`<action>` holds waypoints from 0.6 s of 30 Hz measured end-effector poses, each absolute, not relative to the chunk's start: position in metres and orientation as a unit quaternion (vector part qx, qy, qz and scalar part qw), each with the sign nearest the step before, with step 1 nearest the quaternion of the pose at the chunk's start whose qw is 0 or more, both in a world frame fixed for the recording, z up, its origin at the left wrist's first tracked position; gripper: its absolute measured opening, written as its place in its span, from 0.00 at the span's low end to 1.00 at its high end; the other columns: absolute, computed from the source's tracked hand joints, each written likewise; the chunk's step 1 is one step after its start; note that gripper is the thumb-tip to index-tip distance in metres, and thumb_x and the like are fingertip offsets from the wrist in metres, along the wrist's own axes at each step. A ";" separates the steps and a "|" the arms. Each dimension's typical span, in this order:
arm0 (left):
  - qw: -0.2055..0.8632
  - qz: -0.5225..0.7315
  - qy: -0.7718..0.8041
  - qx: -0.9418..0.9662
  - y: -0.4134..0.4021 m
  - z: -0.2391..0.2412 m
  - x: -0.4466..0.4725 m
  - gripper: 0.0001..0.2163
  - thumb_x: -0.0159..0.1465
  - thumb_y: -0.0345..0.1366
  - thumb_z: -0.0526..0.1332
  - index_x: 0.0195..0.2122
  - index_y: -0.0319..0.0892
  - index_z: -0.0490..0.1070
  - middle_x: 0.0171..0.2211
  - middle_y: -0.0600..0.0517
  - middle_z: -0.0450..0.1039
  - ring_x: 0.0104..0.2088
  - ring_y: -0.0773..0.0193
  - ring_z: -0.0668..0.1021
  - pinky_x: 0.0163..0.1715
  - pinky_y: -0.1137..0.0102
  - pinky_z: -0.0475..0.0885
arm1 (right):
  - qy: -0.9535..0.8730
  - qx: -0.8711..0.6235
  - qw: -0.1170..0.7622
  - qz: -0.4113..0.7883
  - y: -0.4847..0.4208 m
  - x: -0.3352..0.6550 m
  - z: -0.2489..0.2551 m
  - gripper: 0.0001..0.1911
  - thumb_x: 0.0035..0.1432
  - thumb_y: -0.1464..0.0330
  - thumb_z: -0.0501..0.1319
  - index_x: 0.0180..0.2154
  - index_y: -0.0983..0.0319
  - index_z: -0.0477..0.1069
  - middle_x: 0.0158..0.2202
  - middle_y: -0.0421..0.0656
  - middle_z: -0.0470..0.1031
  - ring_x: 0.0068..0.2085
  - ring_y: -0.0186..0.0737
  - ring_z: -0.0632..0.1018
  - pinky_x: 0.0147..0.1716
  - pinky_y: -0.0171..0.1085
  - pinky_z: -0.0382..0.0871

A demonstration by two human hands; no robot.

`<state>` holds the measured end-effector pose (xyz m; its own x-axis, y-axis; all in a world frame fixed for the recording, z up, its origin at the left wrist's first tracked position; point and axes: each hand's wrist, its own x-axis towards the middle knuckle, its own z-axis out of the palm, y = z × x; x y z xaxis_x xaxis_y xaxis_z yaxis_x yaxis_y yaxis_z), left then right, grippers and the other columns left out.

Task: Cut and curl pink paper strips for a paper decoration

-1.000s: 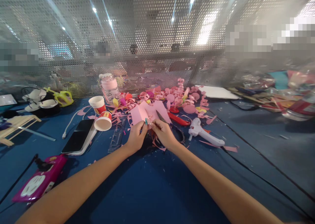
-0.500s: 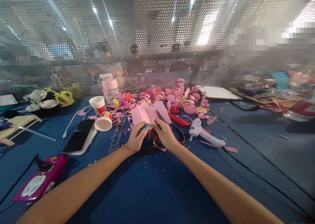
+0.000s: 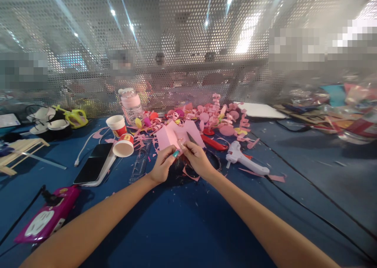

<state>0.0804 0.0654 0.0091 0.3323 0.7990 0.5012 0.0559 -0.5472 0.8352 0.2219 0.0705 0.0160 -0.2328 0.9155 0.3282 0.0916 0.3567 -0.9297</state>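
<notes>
My left hand (image 3: 161,164) is closed, its thumb and fingers pinching a small piece of pink paper (image 3: 179,145) at the middle of the table. Against its other side, the fingertips of my right hand (image 3: 196,156) are pinched together on the same piece. Just beyond both hands stands a creased sheet of pink paper (image 3: 165,136). A dark pointed blade (image 3: 193,138) shows past my right fingers; whether that hand grips it, I cannot tell. A white glue gun (image 3: 246,160) lies to the right of my right hand.
Curled pink paper pieces (image 3: 206,116) heap up behind, near a pink-lidded bottle (image 3: 131,103). On the left are paper cups (image 3: 123,147), a phone (image 3: 93,164), a clear ruler (image 3: 139,162) and a purple power strip (image 3: 48,217). A red-handled tool (image 3: 214,143) lies right, with a cord (image 3: 312,217).
My fingertips shift slightly against each other on the small pink paper piece. The left thumb tilts a little; the other things stay in place.
</notes>
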 end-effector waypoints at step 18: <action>0.381 0.522 0.262 0.717 0.068 0.005 0.079 0.12 0.62 0.39 0.48 0.27 0.40 0.63 0.23 0.54 0.61 0.25 0.67 0.64 0.27 0.72 0.62 | -0.677 -0.367 0.499 0.398 0.070 0.221 0.015 0.19 0.56 0.53 0.52 0.24 0.61 0.59 0.18 0.34 0.55 0.19 0.29 0.57 0.17 0.31 0.50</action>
<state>0.0790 0.0682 0.0051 0.3188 0.7731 0.5484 -0.0215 -0.5725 0.8196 0.2210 0.0704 0.0155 -0.2327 0.8941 0.3826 0.1000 0.4133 -0.9051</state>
